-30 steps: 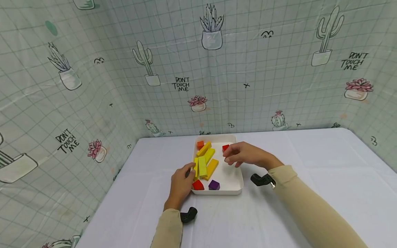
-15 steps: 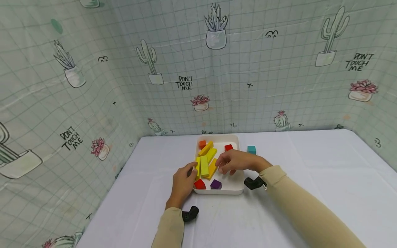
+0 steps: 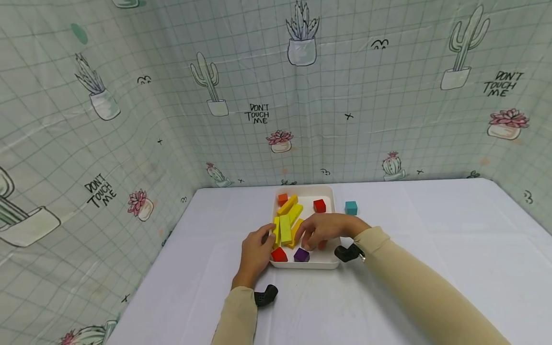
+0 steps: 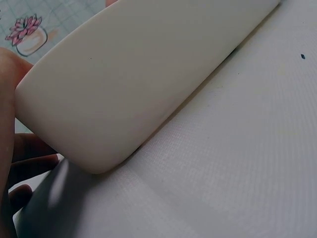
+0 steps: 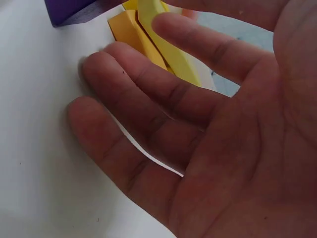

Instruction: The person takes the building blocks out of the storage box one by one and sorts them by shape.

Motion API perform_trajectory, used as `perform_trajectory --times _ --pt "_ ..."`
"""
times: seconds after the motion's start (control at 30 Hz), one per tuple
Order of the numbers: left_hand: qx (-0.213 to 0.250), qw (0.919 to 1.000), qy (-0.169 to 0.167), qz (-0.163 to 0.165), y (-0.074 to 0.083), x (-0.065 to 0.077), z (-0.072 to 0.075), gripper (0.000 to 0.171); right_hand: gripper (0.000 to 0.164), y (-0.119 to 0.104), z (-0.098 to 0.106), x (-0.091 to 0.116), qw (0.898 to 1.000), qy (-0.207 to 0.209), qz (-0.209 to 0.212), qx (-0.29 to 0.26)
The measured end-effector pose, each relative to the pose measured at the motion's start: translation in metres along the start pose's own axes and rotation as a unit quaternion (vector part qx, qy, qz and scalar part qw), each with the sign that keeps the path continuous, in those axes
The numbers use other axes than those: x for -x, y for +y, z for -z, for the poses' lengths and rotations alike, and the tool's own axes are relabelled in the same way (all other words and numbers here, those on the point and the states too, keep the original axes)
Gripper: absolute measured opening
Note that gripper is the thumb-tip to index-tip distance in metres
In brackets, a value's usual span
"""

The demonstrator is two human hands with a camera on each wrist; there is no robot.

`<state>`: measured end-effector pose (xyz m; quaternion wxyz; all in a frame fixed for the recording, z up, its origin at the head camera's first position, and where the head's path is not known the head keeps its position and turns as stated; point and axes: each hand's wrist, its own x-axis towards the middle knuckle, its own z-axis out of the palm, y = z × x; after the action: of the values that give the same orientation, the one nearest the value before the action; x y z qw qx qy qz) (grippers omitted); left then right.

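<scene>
A white tray (image 3: 325, 264) holds several coloured blocks. My left hand (image 3: 254, 254) holds its left side, and in the left wrist view the fingers (image 4: 34, 166) bend beside the tray's outer corner. My right hand (image 3: 321, 230) is over the front right part of the tray. Its thumb tip is right at a purple block (image 3: 301, 255), while the other fingers (image 5: 106, 82) spread loosely near the tray floor with nothing between them. Long yellow blocks (image 3: 285, 229) lie on the left side, partly overlapped by the right hand in the head view.
A red block (image 3: 279, 255) lies front left in the tray, another red block (image 3: 319, 206) back right, and an orange block (image 3: 282, 199) back left. A teal cube (image 3: 351, 208) is on the white table (image 3: 431, 230), right of the tray. A patterned cloth hangs behind.
My right hand has moved from beside the back-right red block toward the front of the tray, down to the purple block. The teal cube has come into view. The left hand stays at the tray.
</scene>
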<state>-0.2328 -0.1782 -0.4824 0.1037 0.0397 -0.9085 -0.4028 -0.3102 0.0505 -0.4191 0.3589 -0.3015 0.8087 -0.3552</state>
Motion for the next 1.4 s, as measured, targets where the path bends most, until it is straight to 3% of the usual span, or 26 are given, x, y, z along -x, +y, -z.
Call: perform_trajectory --times 0.2,0.57,1.1,1.4 --pt "-0.002 0.9999 -0.005 0.009 0.001 0.001 -0.002 0.034 0.028 0.000 -0.003 -0.002 1.000 -0.028 0.006 0.010" --pt "0.006 1.0000 -0.004 -0.005 0.003 0.001 -0.002 0.034 0.031 -0.001 -0.008 -0.003 0.999 -0.039 -0.001 0.022" --pt "-0.004 1.0000 0.002 -0.004 0.003 0.002 -0.004 0.034 0.026 0.003 -0.009 -0.001 0.999 -0.031 0.014 0.039" --pt "0.003 1.0000 0.007 -0.005 -0.001 0.006 -0.005 0.034 0.023 0.005 -0.015 0.002 0.998 0.004 0.050 0.038"
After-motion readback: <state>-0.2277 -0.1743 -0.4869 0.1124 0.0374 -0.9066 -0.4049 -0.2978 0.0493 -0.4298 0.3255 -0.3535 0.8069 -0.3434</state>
